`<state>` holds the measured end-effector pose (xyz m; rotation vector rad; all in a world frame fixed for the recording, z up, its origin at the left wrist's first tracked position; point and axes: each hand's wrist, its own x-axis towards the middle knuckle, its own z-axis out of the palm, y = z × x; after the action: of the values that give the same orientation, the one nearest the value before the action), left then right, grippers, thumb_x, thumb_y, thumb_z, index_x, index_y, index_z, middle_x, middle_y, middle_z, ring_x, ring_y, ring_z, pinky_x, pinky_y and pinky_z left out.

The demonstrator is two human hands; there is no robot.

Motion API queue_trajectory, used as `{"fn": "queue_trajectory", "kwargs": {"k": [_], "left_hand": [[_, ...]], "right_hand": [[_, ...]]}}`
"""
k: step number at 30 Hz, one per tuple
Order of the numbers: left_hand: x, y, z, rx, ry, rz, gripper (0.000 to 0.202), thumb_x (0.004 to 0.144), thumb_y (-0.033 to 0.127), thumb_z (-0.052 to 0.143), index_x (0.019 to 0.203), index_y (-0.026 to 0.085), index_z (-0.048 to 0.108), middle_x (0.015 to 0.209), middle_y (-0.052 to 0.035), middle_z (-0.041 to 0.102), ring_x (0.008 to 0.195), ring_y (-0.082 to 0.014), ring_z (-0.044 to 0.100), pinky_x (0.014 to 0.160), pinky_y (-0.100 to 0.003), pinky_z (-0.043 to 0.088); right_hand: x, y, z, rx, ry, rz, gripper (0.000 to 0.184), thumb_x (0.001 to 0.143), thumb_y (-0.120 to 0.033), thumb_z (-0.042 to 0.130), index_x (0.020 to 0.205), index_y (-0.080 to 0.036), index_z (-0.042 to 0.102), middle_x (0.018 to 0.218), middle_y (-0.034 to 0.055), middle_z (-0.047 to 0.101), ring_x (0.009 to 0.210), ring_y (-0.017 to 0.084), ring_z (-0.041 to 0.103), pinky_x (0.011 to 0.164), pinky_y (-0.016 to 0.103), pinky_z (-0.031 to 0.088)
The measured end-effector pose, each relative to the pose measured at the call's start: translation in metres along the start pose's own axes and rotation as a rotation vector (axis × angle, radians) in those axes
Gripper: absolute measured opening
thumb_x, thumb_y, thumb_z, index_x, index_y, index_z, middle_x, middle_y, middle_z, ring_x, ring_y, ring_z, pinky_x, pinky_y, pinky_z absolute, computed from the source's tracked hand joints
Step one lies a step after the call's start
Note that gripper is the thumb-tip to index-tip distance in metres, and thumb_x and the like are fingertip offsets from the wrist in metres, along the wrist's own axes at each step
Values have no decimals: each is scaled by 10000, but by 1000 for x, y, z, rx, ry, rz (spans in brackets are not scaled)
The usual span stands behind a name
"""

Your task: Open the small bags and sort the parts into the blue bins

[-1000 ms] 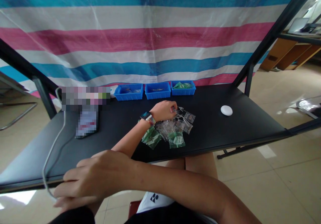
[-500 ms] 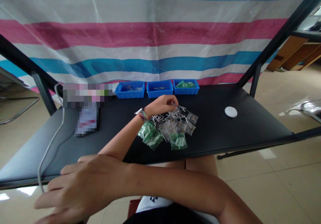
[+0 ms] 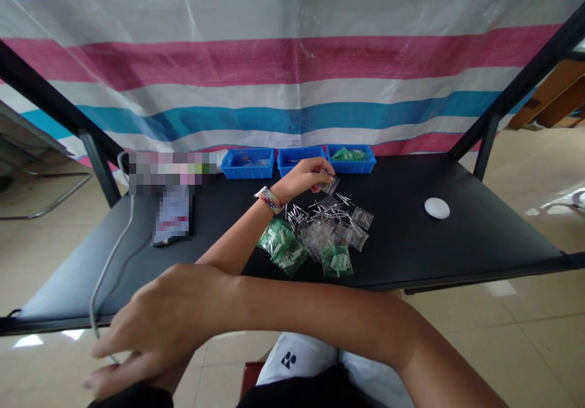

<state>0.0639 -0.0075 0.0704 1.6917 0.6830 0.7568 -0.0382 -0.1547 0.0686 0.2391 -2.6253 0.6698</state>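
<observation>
My left hand [image 3: 313, 176], with a woven bracelet on the wrist, pinches a small clear plastic packet [image 3: 331, 186] above the black table, in front of the blue bins. Just nearer to me lies a pile of loose thin metal pins [image 3: 299, 216], with more clear packets [image 3: 315, 237] and green packets [image 3: 286, 246] around it. My right arm crosses over the left one. At the lower left, my right hand [image 3: 169, 316] lies across my left arm, its visible fingers stretched out and holding no object.
Three blue bins stand along the back: the left bin [image 3: 248, 173] has clear packets, the middle bin [image 3: 292, 169] is partly hidden by my hand, the right bin [image 3: 351, 167] has green packets. A white oval object [image 3: 437, 208] sits right; a pale cable [image 3: 112, 249] runs left, beside a blurred-out phone-like object [image 3: 172, 216].
My left hand has lifted from the pile toward the bins with a clear packet pinched in it. My right hand stays across the left arm, its fingers closer together. The view has shifted slightly.
</observation>
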Motion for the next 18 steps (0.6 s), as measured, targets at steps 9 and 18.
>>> {"fn": "queue_trajectory", "kwargs": {"k": [9,18], "left_hand": [[2,-12,5,-302,210,-35,236,803,242,804,880,193,586,651,41,610,513,-85,561,514,-207,470],[-12,-9,-9,-463,328,-59,255,797,228,792,856,201,546,668,35,644,556,-105,646,522,-195,487]], "right_hand": [[8,3,-8,245,-97,60,339,992,-359,675,670,-322,773,841,-105,803,769,128,742,555,217,459],[-10,-8,-9,72,76,30,328,1007,-248,749,682,-271,710,777,-118,740,750,87,687,658,157,457]]}}
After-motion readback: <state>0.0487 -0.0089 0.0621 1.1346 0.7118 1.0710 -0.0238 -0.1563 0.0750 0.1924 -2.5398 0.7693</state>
